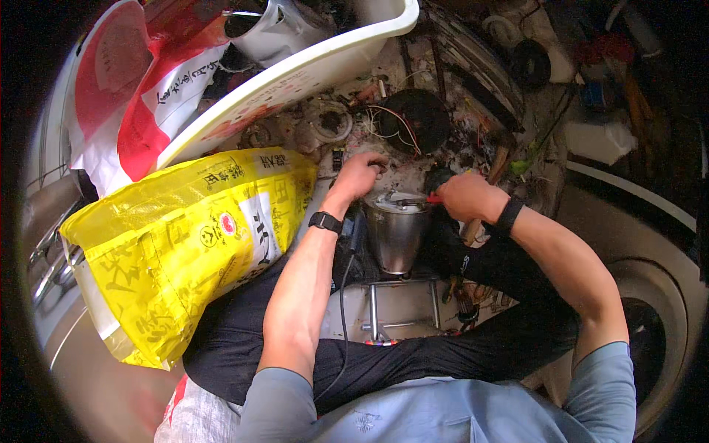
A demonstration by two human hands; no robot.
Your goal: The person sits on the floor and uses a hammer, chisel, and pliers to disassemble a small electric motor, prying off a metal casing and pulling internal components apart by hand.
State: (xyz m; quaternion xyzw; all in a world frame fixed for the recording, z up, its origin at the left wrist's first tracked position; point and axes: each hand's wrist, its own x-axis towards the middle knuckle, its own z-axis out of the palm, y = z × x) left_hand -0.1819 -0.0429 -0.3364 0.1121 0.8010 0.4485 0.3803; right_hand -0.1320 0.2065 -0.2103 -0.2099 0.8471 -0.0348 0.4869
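A tapered, shiny metal cup-like vessel [397,240] stands upright between my knees, with pale, flat pieces across its top. My left hand [359,177] is just above and left of its rim, fingers curled around a small dark thing I cannot make out. To the right of the rim, my right hand [470,196] is closed on a red piece [434,198], perhaps a tool handle; its far end reaches the vessel's edge. My fingers hide most of it. A black cord [344,310] runs down beside my left forearm.
A yellow printed sack [199,251] lies against my left leg. Behind it leans a white plastic tub [295,77] beside a red and white bag [122,88]. Scattered debris, wires and a dark round disc [413,122] cover the ground ahead. A metal frame [374,310] lies below the vessel.
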